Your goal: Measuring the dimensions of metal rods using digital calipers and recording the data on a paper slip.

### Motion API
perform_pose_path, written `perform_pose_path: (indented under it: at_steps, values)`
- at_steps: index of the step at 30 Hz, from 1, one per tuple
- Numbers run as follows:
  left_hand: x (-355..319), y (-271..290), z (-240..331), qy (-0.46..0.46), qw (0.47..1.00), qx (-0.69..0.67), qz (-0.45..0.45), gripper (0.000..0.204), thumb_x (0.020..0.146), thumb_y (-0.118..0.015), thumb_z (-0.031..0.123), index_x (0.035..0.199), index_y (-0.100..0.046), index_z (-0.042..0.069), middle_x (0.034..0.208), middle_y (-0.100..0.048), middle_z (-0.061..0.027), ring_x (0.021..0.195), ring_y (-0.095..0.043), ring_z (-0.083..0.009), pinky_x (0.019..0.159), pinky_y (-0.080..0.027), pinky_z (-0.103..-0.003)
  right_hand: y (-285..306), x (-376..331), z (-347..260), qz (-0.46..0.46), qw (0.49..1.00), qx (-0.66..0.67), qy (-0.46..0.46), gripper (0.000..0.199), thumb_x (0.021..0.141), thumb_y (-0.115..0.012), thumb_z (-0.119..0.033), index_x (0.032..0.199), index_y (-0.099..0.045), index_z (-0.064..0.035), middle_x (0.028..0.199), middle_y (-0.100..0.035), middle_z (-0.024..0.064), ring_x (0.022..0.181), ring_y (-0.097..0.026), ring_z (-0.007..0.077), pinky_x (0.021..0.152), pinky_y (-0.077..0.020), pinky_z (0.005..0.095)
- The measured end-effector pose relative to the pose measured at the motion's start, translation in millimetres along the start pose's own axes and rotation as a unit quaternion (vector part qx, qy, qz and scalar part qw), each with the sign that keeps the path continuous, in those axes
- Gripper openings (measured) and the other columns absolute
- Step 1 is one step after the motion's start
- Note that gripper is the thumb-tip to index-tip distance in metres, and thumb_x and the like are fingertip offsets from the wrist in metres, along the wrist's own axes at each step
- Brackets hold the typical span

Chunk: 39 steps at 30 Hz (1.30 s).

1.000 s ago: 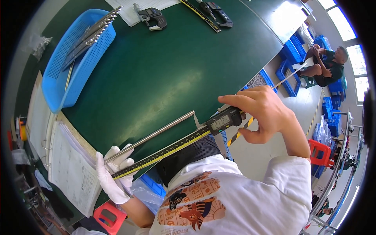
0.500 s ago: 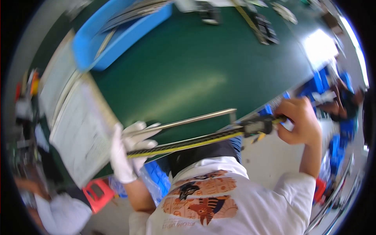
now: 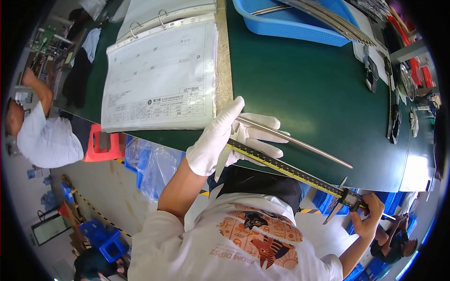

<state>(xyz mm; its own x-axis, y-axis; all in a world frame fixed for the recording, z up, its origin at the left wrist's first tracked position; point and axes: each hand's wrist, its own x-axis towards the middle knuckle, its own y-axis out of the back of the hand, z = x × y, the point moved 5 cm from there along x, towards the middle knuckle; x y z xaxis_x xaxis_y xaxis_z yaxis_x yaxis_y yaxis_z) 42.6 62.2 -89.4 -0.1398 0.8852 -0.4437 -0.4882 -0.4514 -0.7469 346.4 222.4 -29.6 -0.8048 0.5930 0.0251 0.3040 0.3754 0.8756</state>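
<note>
Two hands share the load at the near edge of the dark green flat counter (image 3: 300, 84). The left hand (image 3: 213, 143), in a white cloth glove, has its fingers spread and holds, towards the thumb, one end of a long slim silver metal rod (image 3: 318, 151) along with the left end of a long black-and-yellow digital caliper (image 3: 290, 171). The bare right hand (image 3: 369, 215) grips the caliper's right part, by the slider. From where I stand, the rod's right end reaches out over the counter without a second hand on it, apart from the sliding jaw, so a loose thumb could let it swing or drop. Its slight slant from the beam could spoil a reading if the jaws met it crooked. How firmly the glove grips, I cannot tell; smooth metal could slide against cloth.
</note>
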Motion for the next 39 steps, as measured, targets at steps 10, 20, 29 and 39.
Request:
perform_pose_path:
  at_steps: [10,20,29,39]
  values:
    - [7,10,-10,0.018,0.998,-0.063,0.0,0.065,0.087,-0.037,0.048,0.106,-0.051,-0.012,0.095,-0.058,-0.0286,0.075,-0.062,-0.0388,0.062,-0.052,-0.034,-1,-5,7,0.012,1.0,-0.002,0.001,0.044,0.064,-0.068,-0.043,0.071,-0.052,-0.0022,0.053,-0.037,0.0031,0.041,-0.034,0.0131,0.039,-0.0242,0.0254]
    - [-1,12,0,0.087,0.943,0.161,0.279,0.066,0.086,-0.038,0.052,0.103,-0.053,-0.01,0.097,-0.058,-0.0282,0.081,-0.062,-0.0368,0.064,-0.053,-0.037,-1,-9,6,0.032,0.999,-0.018,0.0,0.046,0.062,-0.07,-0.044,0.073,-0.055,-0.0021,0.054,-0.041,0.0038,0.043,-0.037,0.0149,0.042,-0.0267,0.0275]
    - [4,9,-4,0.003,0.999,-0.042,0.032,0.054,0.091,-0.03,0.041,0.101,-0.054,-0.007,0.105,-0.049,-0.0371,0.079,-0.061,-0.0394,0.065,-0.055,-0.044,5,6,-11,0.037,0.999,-0.019,0.031,0.036,0.058,-0.073,-0.032,0.077,-0.062,-0.0032,0.058,-0.054,0.0057,0.047,-0.052,0.0181,0.043,-0.0375,0.0267]
    - [5,5,-5,0.023,0.998,-0.058,0.027,0.057,0.09,-0.031,0.042,0.1,-0.056,-0.009,0.106,-0.048,-0.0374,0.078,-0.061,-0.0401,0.064,-0.055,-0.044,11,-3,-13,0.064,0.992,-0.05,0.1,0.038,0.06,-0.072,-0.035,0.081,-0.063,-0.0049,0.055,-0.045,0.0029,0.042,-0.044,0.0177,0.038,-0.0308,0.0291]
